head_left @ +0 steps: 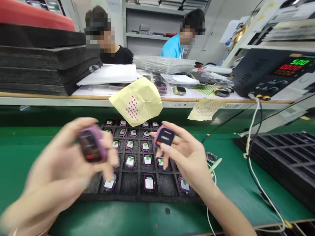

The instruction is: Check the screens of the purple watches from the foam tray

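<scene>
My left hand (66, 164), blurred by motion, grips a purple-framed watch (90, 145) with a dark screen and an orange-red patch. In my right hand (189, 150) is another purple watch (165, 136), held between thumb and fingers, its dark screen showing grey marks and an orange patch. Both watches are raised above a black foam tray (123, 198). Several purple watches with lit white and green screens lie in its compartments, one of them a watch (149, 183) in the front row. Two front-row compartments hold no watch. My hands hide parts of the tray's sides.
Black foam blocks (31, 62) are stacked at the left of the shelf (172, 104). A yellow paper (140, 101) hangs over its edge. A power supply (275, 72), cables (249, 157) and another black tray (283, 164) are at the right. Two people (110, 49) sit beyond the shelf.
</scene>
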A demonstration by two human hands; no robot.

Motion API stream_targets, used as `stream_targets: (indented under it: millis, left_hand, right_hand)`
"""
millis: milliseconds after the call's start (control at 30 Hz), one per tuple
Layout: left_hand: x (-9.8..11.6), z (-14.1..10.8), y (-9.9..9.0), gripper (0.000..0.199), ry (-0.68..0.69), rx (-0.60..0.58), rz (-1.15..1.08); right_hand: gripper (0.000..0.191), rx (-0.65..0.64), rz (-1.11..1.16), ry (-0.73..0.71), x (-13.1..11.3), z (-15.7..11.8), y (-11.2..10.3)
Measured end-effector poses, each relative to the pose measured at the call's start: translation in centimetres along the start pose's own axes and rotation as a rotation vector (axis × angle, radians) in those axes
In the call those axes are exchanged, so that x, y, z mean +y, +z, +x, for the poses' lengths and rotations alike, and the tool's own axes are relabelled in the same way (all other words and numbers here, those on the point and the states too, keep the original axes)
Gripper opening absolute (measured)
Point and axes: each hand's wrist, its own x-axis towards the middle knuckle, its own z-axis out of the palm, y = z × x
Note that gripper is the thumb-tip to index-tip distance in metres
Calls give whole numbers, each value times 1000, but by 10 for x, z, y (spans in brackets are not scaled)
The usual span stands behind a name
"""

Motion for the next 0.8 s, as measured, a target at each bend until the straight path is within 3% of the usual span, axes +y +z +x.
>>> stream_targets:
  millis: [67,167,300,533,667,800]
  left_hand:
    - [-6,9,12,55,-56,-37,-22]
    - [-26,22,25,45,-149,-69,-5]
    - [-45,28,28,44,-141,-137,69]
    - [-46,23,29,41,-124,-239,40]
    - [-49,24,29,35,-86,-216,52]
    - [-51,26,26,33,-4,-151,88]
  right_hand:
    - [49,-52,25,33,8,7,3]
    - [49,-76,59,49,12,6,3]
    - [43,-66,47,30,11,4,2]
    - [23,30,-83,-38,22,13,0]
    - [26,-29,-54,-39,22,14,-2]
    - [40,-136,27,-27,19,12,-2]
